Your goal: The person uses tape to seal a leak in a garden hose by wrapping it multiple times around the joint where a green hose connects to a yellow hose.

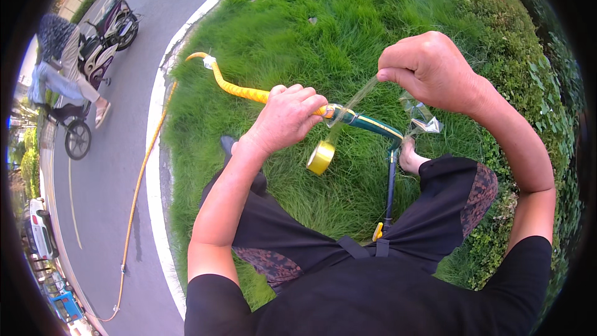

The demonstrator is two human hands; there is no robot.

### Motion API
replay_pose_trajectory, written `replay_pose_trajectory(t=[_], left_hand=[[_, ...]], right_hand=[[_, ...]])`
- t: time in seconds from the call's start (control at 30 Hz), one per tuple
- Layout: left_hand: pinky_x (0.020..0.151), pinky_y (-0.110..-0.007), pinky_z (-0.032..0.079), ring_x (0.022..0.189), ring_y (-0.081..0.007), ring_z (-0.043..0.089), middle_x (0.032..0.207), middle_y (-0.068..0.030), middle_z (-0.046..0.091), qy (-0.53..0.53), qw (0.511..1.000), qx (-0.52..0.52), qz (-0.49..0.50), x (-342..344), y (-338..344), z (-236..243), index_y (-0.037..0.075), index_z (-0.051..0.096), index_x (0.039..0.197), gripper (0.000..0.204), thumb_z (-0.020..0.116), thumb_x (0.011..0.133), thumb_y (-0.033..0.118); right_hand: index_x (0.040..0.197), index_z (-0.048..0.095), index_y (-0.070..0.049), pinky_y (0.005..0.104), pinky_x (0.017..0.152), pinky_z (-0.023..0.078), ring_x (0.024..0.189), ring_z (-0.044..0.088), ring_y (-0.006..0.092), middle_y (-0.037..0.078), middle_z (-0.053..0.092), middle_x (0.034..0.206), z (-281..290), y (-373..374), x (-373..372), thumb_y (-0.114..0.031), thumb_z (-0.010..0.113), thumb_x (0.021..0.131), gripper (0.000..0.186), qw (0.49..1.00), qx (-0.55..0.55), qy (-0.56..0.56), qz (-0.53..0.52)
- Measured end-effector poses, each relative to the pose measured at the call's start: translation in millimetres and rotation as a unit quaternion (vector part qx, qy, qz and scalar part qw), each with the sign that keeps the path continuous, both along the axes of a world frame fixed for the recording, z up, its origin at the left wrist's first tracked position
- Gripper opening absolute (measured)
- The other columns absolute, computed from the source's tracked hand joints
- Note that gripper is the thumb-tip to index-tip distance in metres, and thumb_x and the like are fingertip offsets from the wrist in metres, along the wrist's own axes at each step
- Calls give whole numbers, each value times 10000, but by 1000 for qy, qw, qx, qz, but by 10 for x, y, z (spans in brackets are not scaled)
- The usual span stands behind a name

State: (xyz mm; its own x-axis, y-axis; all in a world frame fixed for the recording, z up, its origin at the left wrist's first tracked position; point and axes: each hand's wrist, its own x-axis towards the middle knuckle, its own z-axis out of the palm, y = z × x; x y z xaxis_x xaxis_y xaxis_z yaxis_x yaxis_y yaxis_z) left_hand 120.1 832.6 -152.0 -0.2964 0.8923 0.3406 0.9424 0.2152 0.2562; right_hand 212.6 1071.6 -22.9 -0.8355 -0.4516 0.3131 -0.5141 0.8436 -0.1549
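My left hand (pixel 289 115) is closed round the end of a yellow hose (pixel 242 92), right beside its joint with a dark green hose (pixel 370 124). Higher and to the right, my right hand (pixel 432 68) pinches a strip of clear tape (pixel 362 95), which stretches taut down to that joint. A yellowish tape roll (pixel 320 157) hangs below it on its own strip. The green hose, striped yellow, bends toward me into a dark pipe (pixel 390 180) with a yellow valve handle (pixel 377 231) between my legs. Crumpled clear film (pixel 426 123) lies near my right foot.
Long grass (pixel 298 31) surrounds my feet, with a hedge (pixel 522 43) on the right. Left of it, a white kerb (pixel 155 180) borders the road, where an orange-yellow hose (pixel 137 193) runs. A person (pixel 59 62) rides past near a parked scooter (pixel 118 28).
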Motion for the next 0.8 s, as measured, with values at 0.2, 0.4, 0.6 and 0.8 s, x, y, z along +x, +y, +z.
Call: replay_pose_trajectory(t=[0.2, 0.4, 0.6, 0.8], left_hand=[[696, -353, 368, 820, -194, 545, 824, 0, 543, 4, 1000, 1, -4, 80, 1, 82, 131, 574, 955, 225, 666, 772, 223], [658, -347, 380, 752, -176, 557, 733, 29, 543, -1, 996, -37, -82, 269, -126, -138, 148, 573, 778, 259, 734, 692, 332], [649, -355, 376, 752, -179, 558, 728, 23, 543, -38, 996, -77, 29, 280, -503, -304, 140, 590, 778, 251, 731, 692, 328], [648, -364, 387, 737, -206, 576, 730, -6, 581, -25, 999, -31, 30, 124, -199, -232, 127, 595, 805, 256, 739, 687, 303]], right_hand=[[756, 660, -61, 393, 592, 470, 616, 589, 314, 122, 611, 671, -101, 187, -410, -190, 641, 780, 132, 992, -3, -84, -99], [841, 673, -59, 318, 537, 437, 566, 547, 179, 89, 621, 717, -85, 1011, -772, -189, 616, 833, 142, 967, 69, 37, -241], [882, 692, -38, 286, 566, 416, 639, 552, 126, 104, 652, 811, 612, 1409, -735, -207, 595, 832, 201, 948, -50, 142, -281], [811, 666, -27, 232, 512, 395, 556, 472, 79, -23, 555, 633, 15, 551, -255, -158, 627, 862, 145, 967, -126, -193, -104]])
